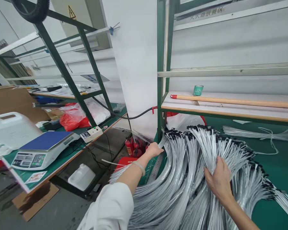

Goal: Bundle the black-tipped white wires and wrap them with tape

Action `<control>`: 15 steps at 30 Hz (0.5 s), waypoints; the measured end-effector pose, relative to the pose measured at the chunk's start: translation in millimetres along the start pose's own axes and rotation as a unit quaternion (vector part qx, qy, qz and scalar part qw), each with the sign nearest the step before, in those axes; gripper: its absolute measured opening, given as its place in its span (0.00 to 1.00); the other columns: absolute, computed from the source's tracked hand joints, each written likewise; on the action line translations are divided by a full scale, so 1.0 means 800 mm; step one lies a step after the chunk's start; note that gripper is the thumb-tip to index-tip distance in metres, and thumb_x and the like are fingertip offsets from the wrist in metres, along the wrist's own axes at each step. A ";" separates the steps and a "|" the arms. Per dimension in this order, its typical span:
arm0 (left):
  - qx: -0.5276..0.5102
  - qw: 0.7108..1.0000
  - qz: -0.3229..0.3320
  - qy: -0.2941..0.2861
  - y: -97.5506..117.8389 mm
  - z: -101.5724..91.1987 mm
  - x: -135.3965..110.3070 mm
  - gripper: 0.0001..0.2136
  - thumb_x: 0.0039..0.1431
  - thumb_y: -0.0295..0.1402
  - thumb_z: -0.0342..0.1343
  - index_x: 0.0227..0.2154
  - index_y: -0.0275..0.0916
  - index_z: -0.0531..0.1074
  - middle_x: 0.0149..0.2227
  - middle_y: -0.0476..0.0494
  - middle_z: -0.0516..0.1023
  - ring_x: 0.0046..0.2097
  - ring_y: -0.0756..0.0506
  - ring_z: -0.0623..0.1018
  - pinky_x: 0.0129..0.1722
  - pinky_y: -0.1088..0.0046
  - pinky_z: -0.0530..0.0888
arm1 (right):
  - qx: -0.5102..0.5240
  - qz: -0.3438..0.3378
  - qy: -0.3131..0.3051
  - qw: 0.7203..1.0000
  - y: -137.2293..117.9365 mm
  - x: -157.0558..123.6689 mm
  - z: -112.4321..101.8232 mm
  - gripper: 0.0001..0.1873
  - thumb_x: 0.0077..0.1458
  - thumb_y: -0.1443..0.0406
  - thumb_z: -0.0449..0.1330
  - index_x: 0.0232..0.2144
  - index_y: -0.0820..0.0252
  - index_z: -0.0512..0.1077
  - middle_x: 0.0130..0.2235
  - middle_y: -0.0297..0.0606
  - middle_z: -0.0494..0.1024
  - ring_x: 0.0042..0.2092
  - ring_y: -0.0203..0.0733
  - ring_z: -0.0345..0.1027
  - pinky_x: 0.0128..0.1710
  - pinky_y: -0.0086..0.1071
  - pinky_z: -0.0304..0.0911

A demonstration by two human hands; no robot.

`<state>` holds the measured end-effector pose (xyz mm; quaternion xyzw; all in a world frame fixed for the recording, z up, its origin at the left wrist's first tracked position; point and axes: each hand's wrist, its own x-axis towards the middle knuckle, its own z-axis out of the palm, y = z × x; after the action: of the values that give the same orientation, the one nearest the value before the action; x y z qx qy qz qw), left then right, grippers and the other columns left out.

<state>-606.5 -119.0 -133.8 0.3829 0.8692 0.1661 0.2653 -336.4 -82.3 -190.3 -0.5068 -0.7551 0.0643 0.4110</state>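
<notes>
Large bundles of thin grey cables (180, 172) with black connector ends (174, 132) curve across the green worktable. Among them, my right hand (219, 179) closes its thumb and fingers round one upright bundle of grey cables (207, 145), just below its black ends. My left hand (155, 150) reaches to the left edge of the pile, by the green rack post. Its fingers are closed at a pale, see-through strip (162, 142), which they partly hide; I cannot tell what it is. A metal ruler (155, 169) lies below that hand.
Above the pile runs a shelf (230, 110) with a wooden pole (230, 101) and a green tape roll (198, 90). A tied cable bundle (261, 133) lies at right. Leftward are a weighing scale (46, 148), a power strip (91, 134), a hanging black cable (134, 117) and fire extinguishers (134, 147).
</notes>
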 end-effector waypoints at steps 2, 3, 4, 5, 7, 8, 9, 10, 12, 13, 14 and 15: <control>0.020 1.000 0.001 0.019 0.016 0.003 -0.003 0.17 0.47 0.41 0.59 0.35 0.31 0.72 0.41 0.33 0.76 0.42 0.39 0.76 0.34 0.66 0.71 | -0.020 -0.006 0.001 1.000 0.003 -0.001 0.003 0.34 0.48 0.58 0.47 0.54 0.77 0.53 0.52 0.65 0.61 0.54 0.67 0.53 0.47 0.58 0.52; 0.027 0.999 0.000 0.025 0.021 0.005 -0.003 0.16 0.49 0.41 0.58 0.36 0.32 0.71 0.43 0.34 0.75 0.43 0.40 0.75 0.37 0.65 0.71 | -0.027 -0.008 -0.003 1.000 0.004 -0.002 0.005 0.34 0.49 0.59 0.47 0.54 0.77 0.53 0.51 0.65 0.61 0.54 0.66 0.54 0.47 0.58 0.53; 0.032 0.999 -0.001 0.028 0.025 0.006 -0.004 0.15 0.51 0.40 0.56 0.36 0.33 0.71 0.43 0.36 0.75 0.43 0.42 0.75 0.38 0.63 0.72 | -0.030 -0.010 -0.008 0.999 0.005 -0.002 0.006 0.33 0.49 0.59 0.47 0.54 0.78 0.53 0.51 0.65 0.62 0.54 0.66 0.55 0.46 0.58 0.53; 0.035 0.999 -0.001 0.029 0.027 0.007 -0.004 0.15 0.53 0.40 0.54 0.37 0.33 0.71 0.43 0.38 0.75 0.43 0.43 0.75 0.39 0.63 0.72 | -0.030 -0.012 -0.010 0.999 0.006 -0.003 0.006 0.33 0.49 0.60 0.47 0.54 0.77 0.53 0.50 0.65 0.62 0.53 0.66 0.55 0.46 0.58 0.53; 0.039 0.999 0.005 0.028 0.026 0.007 -0.005 0.13 0.54 0.40 0.53 0.37 0.34 0.71 0.42 0.41 0.75 0.42 0.45 0.75 0.40 0.63 0.72 | -0.020 -0.010 -0.011 1.000 0.008 -0.004 0.007 0.33 0.49 0.61 0.47 0.54 0.75 0.52 0.50 0.63 0.63 0.53 0.65 0.55 0.46 0.58 0.53; 0.039 0.999 0.011 0.029 0.025 0.008 -0.005 0.13 0.55 0.39 0.53 0.37 0.35 0.70 0.41 0.42 0.75 0.42 0.45 0.75 0.40 0.63 0.72 | -0.012 -0.008 -0.010 1.000 0.009 -0.004 0.007 0.33 0.48 0.61 0.47 0.55 0.74 0.52 0.51 0.62 0.62 0.53 0.65 0.55 0.46 0.58 0.53; 0.040 0.999 0.016 0.031 0.023 0.008 -0.005 0.13 0.55 0.39 0.53 0.37 0.35 0.70 0.41 0.42 0.74 0.42 0.45 0.74 0.41 0.63 0.72 | -0.004 -0.006 -0.012 1.000 0.009 -0.004 0.007 0.33 0.49 0.61 0.47 0.55 0.73 0.51 0.51 0.61 0.62 0.53 0.65 0.55 0.46 0.58 0.53; 0.039 0.998 0.021 0.034 0.021 0.009 -0.006 0.13 0.55 0.39 0.53 0.37 0.35 0.70 0.41 0.43 0.74 0.42 0.45 0.74 0.41 0.63 0.72 | 0.004 -0.003 -0.014 1.000 0.009 -0.005 0.007 0.33 0.49 0.61 0.47 0.55 0.72 0.51 0.51 0.61 0.62 0.53 0.65 0.55 0.47 0.58 0.52; 0.037 0.998 0.026 0.047 0.019 0.011 -0.008 0.12 0.55 0.39 0.53 0.36 0.34 0.71 0.40 0.43 0.74 0.42 0.45 0.74 0.41 0.62 0.71 | 0.017 0.005 -0.021 1.000 0.010 -0.006 0.007 0.32 0.49 0.60 0.47 0.55 0.72 0.51 0.51 0.60 0.62 0.54 0.65 0.54 0.48 0.59 0.51; 0.033 0.998 0.026 0.055 0.018 0.012 -0.009 0.12 0.55 0.38 0.53 0.36 0.34 0.71 0.40 0.43 0.74 0.42 0.45 0.74 0.41 0.62 0.71 | 0.023 0.011 -0.023 0.999 0.010 -0.006 0.007 0.32 0.50 0.60 0.47 0.55 0.72 0.51 0.51 0.60 0.62 0.54 0.64 0.54 0.49 0.59 0.50; 0.027 0.997 0.026 0.066 0.018 0.012 -0.009 0.12 0.55 0.38 0.54 0.35 0.34 0.71 0.39 0.43 0.75 0.41 0.46 0.74 0.41 0.62 0.72 | 0.031 0.017 -0.023 0.999 0.010 -0.006 0.007 0.32 0.50 0.60 0.47 0.55 0.71 0.51 0.51 0.59 0.62 0.54 0.64 0.53 0.49 0.59 0.49; 0.017 0.996 0.027 0.078 0.019 0.011 -0.009 0.12 0.55 0.38 0.53 0.34 0.34 0.71 0.37 0.44 0.75 0.40 0.46 0.75 0.40 0.63 0.72 | 0.039 0.021 -0.022 0.999 0.010 -0.006 0.008 0.32 0.50 0.60 0.47 0.56 0.70 0.51 0.51 0.57 0.62 0.54 0.63 0.53 0.50 0.58 0.49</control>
<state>-588.6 -113.7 -131.1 0.3964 0.8794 0.1873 0.1856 -334.2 -80.8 -201.2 -0.5046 -0.7500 0.1130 0.4124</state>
